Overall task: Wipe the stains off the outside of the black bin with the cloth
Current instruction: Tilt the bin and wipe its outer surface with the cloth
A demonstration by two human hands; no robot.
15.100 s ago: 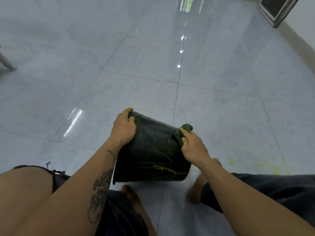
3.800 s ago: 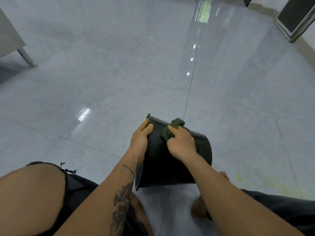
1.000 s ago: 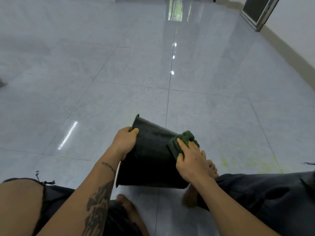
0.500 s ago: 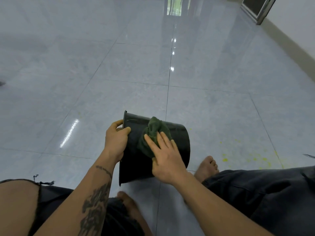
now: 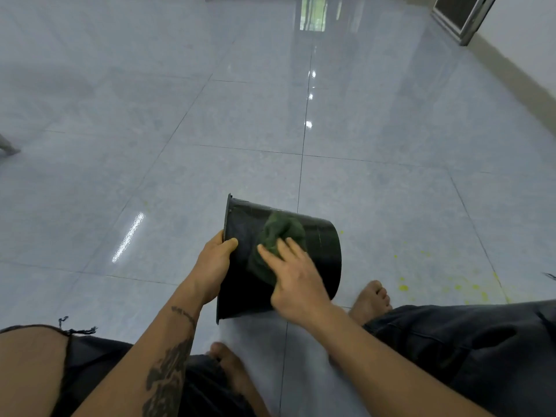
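The black bin [image 5: 323, 251] lies on its side on the tiled floor between my legs, its rim to the left and its base to the right. My left hand [image 5: 212, 264] grips the rim, thumb on the outer wall. A crumpled dark green cloth [image 5: 278, 236] rests on the bin's upper side. My right hand [image 5: 296, 279] lies flat on the cloth's near part with fingers spread, pressing it against the wall. The bin's opening faces left and is hidden from me. No stains show on the visible wall.
Yellow specks [image 5: 403, 287] dot the glossy grey floor right of the bin. My bare feet [image 5: 371, 299] sit close to the bin's base and near side. A furniture leg [image 5: 7, 145] shows at the far left, a framed door [image 5: 460, 16] at the top right.
The bin has rolled and swung so its rim faces more to the left. My right hand slid the cloth from the bin's right side up onto its top and spread flat.
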